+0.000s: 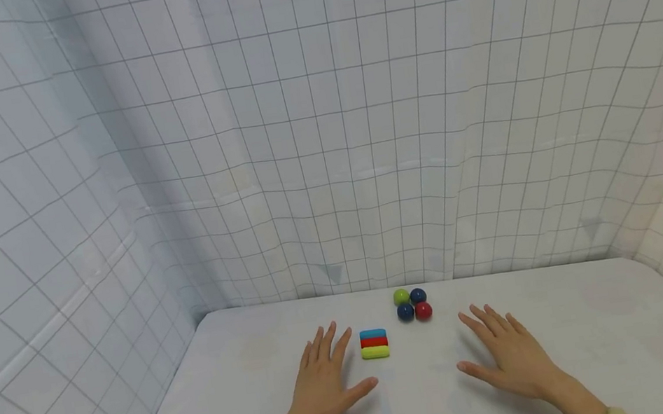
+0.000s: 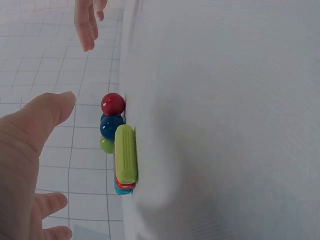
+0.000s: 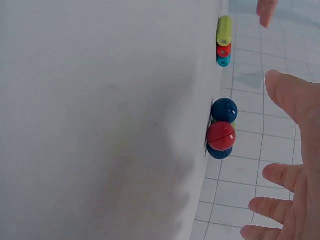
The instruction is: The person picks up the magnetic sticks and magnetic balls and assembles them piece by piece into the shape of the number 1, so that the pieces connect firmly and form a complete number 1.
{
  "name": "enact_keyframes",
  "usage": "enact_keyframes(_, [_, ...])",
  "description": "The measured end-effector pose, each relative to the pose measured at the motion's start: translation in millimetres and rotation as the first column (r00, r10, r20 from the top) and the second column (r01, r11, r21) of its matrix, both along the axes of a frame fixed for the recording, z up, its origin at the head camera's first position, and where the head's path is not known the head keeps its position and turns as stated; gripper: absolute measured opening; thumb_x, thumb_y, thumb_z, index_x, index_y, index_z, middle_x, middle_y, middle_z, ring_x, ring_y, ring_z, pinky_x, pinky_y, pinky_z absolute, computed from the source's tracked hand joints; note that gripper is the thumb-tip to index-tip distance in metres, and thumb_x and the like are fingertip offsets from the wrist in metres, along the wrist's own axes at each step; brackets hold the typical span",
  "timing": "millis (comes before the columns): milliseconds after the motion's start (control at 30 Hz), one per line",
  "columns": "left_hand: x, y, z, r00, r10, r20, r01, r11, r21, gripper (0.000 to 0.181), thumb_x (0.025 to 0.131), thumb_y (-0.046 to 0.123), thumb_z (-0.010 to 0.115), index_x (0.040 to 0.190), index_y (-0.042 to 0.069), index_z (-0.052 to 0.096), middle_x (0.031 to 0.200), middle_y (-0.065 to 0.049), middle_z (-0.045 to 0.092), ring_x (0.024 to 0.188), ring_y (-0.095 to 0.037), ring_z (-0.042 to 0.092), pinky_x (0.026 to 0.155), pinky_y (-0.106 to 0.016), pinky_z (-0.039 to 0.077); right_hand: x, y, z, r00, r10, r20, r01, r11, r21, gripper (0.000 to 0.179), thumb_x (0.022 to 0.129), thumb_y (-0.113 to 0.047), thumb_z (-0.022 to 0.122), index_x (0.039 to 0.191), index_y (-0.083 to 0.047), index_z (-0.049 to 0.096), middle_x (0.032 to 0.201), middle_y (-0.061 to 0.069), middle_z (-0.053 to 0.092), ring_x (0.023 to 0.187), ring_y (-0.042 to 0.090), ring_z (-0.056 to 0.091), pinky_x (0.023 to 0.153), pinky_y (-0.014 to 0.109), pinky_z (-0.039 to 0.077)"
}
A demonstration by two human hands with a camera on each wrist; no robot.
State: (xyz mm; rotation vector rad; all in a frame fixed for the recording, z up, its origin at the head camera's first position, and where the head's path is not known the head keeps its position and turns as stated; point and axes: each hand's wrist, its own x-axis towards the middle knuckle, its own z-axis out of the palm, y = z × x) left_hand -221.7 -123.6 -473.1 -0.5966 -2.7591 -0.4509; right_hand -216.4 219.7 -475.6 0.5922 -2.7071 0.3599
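Observation:
My left hand (image 1: 321,385) hovers over the table, fingers spread and holding nothing. Just right of its fingertips lie three short ridged rods side by side: blue (image 1: 372,333), red (image 1: 374,342) and yellow-green (image 1: 375,352). Fingers also spread, my right hand (image 1: 515,358) is held at the right with nothing in it. Farther back, between the hands, a cluster of glossy balls touches together: a green ball (image 1: 401,297), two dark blue balls (image 1: 406,312) and a red ball (image 1: 424,311). In the right wrist view the red ball (image 3: 221,135) partly hides the green one.
A white table (image 1: 249,346) bears everything. Behind it hangs a white curtain (image 1: 351,162) with a dark grid, and similar sheets (image 1: 12,245) close off both sides. Dark straps show at both wrists.

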Motion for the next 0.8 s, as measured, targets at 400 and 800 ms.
enact_keyframes(400, [-6.5, 10.1, -1.4, 0.999, 0.035, 0.007, -0.035, 0.996, 0.079, 0.073, 0.077, 0.059, 0.069, 0.130, 0.011, 0.051, 0.132, -0.012, 0.047, 0.121, -0.031, 0.044, 0.095, -0.049, 0.039, -13.1, -10, -2.4, 0.996, 0.027, -0.083, -0.038, 0.990, -0.135, 0.058, 0.084, -0.050, 0.067, 0.125, -0.009, 0.060, 0.125, 0.011, 0.057, 0.112, 0.032, 0.055, 0.083, 0.052, 0.045])
enact_keyframes(800, [-13.4, 17.6, -4.3, 1.000, 0.007, -0.027, -0.004, 0.990, 0.140, 0.049, 0.076, 0.039, 0.079, 0.112, 0.011, 0.060, 0.108, -0.002, 0.057, 0.099, -0.021, 0.053, 0.079, -0.037, 0.049, -27.0, -24, -4.8, 0.998, -0.001, -0.061, -0.014, 0.969, -0.246, 0.045, 0.082, -0.036, 0.074, 0.116, -0.010, 0.064, 0.115, 0.005, 0.061, 0.105, 0.026, 0.060, 0.081, 0.045, 0.050])
